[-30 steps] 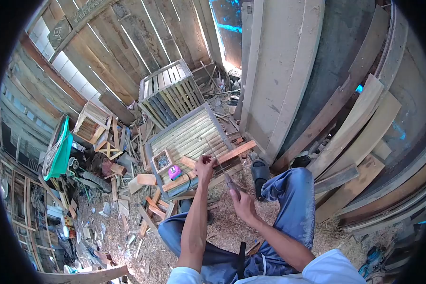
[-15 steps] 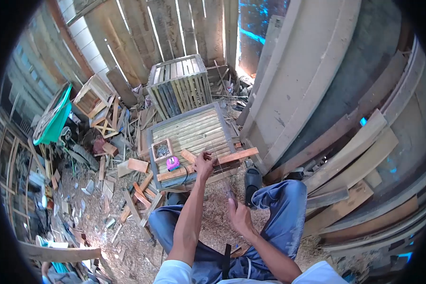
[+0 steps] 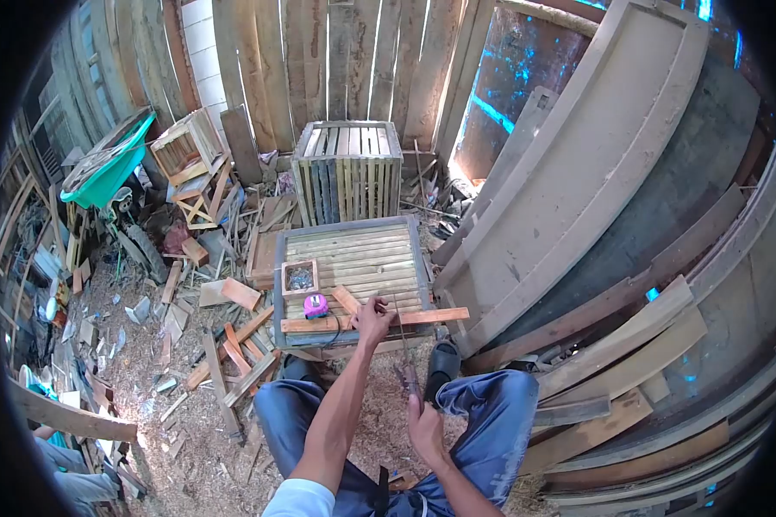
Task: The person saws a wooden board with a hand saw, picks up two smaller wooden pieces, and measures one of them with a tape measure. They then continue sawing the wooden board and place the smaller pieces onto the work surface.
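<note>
A long reddish wooden strip (image 3: 440, 315) lies across the near edge of a low slatted stand (image 3: 362, 250). My left hand (image 3: 373, 320) grips the strip near its middle, fingers curled over it. In my right hand (image 3: 425, 426) is the handle of a thin-bladed handsaw (image 3: 411, 379). Its blade points away from me and crosses the strip just right of my left hand. A short wood piece (image 3: 347, 299) touches the strip at an angle. Left of it sit a pink tape measure (image 3: 316, 305) and a small wooden box (image 3: 313, 274) of small metal bits.
A slatted crate (image 3: 349, 185) stands behind the stand. Large panels (image 3: 569, 181) and boards lean along the right. Wood offcuts (image 3: 241, 294) litter the floor at left, near a green basin (image 3: 116, 177). Another person's leg (image 3: 82, 482) shows at lower left.
The camera view has tilted and shifted, so the stand appears lower and more level. My right hand and saw have shifted slightly; my left hand keeps its hold on the strip.
</note>
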### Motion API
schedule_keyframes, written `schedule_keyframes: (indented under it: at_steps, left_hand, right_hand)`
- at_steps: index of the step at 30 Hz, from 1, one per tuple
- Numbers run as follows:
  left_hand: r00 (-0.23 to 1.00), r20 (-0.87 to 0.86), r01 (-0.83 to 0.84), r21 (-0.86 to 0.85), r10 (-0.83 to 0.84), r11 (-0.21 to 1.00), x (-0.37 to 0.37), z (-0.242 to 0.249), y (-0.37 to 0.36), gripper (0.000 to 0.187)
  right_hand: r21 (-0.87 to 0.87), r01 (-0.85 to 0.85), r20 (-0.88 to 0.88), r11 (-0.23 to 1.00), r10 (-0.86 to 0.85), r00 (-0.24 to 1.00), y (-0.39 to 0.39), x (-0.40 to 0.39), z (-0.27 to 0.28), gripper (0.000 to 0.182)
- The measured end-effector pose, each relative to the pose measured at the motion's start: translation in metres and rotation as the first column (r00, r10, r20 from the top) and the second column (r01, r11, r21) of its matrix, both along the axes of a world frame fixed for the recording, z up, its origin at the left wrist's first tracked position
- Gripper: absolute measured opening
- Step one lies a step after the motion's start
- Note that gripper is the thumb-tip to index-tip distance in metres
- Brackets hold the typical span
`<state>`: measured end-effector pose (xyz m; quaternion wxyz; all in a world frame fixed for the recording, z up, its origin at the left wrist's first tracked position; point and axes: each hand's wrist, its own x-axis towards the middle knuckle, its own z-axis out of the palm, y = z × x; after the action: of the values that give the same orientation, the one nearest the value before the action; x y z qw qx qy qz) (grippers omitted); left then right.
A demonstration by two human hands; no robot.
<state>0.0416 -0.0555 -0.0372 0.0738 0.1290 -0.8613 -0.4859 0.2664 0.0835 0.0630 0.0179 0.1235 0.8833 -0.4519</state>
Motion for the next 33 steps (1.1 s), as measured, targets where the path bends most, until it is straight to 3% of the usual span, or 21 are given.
schedule_keyframes:
  at_steps: [7,11,14,17,22,27,33]
  left_hand:
    - [0.998,0.045,0.041,0.041,-0.043,0.998,0.001,0.003,-0.002,0.037]
    - [0.998,0.036,0.047,0.038,-0.048,0.998,0.0,0.004,-0.003,0.036]
    - [0.998,0.038,0.045,0.075,-0.048,0.996,0.002,0.003,0.001,0.034]
    - [0.998,0.005,0.062,0.046,-0.062,0.997,0.003,0.003,0.003,0.028]
    - [0.995,-0.066,0.065,-0.082,-0.07,0.995,0.015,0.008,0.004,0.022]
    - [0.994,-0.076,0.064,-0.126,-0.074,0.99,0.017,0.006,0.004,0.023]
    - [0.991,-0.065,0.11,-0.131,-0.119,0.985,0.02,0.006,0.005,0.023]
  right_hand:
    - [0.076,0.052,0.002,0.996,-0.052,0.999,-0.021,-0.047,-0.017,0.056]
    - [-0.092,0.012,0.023,0.996,-0.009,1.0,-0.006,0.008,-0.005,0.053]
    - [-0.003,0.065,-0.073,0.998,-0.065,0.995,-0.007,0.026,-0.032,0.052]
    - [0.04,0.031,0.014,0.999,-0.031,0.999,-0.018,-0.013,-0.015,0.052]
    - [0.072,0.014,-0.021,0.997,-0.013,1.0,-0.021,-0.051,-0.018,0.056]
    - [0.01,0.046,0.028,0.999,-0.046,0.999,-0.01,0.021,-0.011,0.054]
    - [0.074,0.04,-0.001,0.996,-0.04,0.999,-0.029,-0.057,-0.027,0.052]
